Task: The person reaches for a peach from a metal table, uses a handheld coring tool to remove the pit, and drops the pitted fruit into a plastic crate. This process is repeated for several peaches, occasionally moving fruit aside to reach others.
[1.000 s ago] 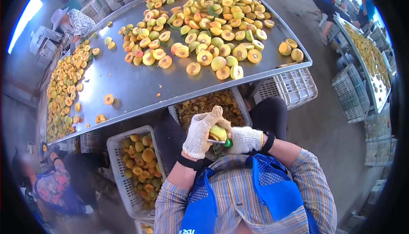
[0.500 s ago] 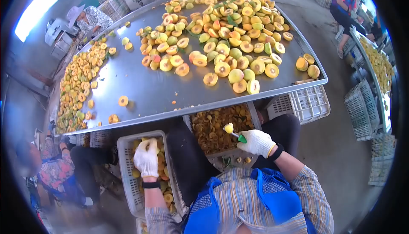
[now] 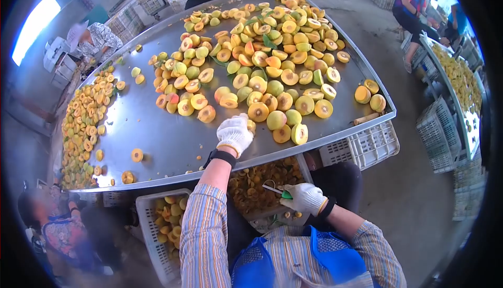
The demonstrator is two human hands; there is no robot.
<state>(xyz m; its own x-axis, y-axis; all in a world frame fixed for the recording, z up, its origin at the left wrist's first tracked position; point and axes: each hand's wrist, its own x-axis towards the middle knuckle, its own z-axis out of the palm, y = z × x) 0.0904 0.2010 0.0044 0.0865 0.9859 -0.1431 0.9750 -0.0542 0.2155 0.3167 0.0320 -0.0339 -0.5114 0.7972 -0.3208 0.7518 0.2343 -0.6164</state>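
My left hand point(image 3: 236, 134), in a white glove, reaches over the front edge of the metal table point(image 3: 157, 154) with its fingers closed round a halved fruit point(image 3: 251, 126). Many halved yellow fruits point(image 3: 272, 73) are piled just beyond it. Lower right, my right hand point(image 3: 305, 199), also gloved, grips a tool with a green handle point(image 3: 286, 194) and a looped metal end. The tool is above a crate of brown-orange scraps point(image 3: 251, 187). Left of my legs stands a white crate point(image 3: 152, 235) holding fruit halves.
Another fruit pile point(image 3: 84, 131) covers the table's left end. A white crate point(image 3: 374, 144) sits under the right corner. Co-workers are at the left, far side and right; a second table point(image 3: 461, 83) stands at the right beside stacked crates point(image 3: 440, 131).
My left hand has moved from the left crate up to the table and taken a fruit half. My right hand has moved down and left; the yellow piece on the tool's tip is gone.
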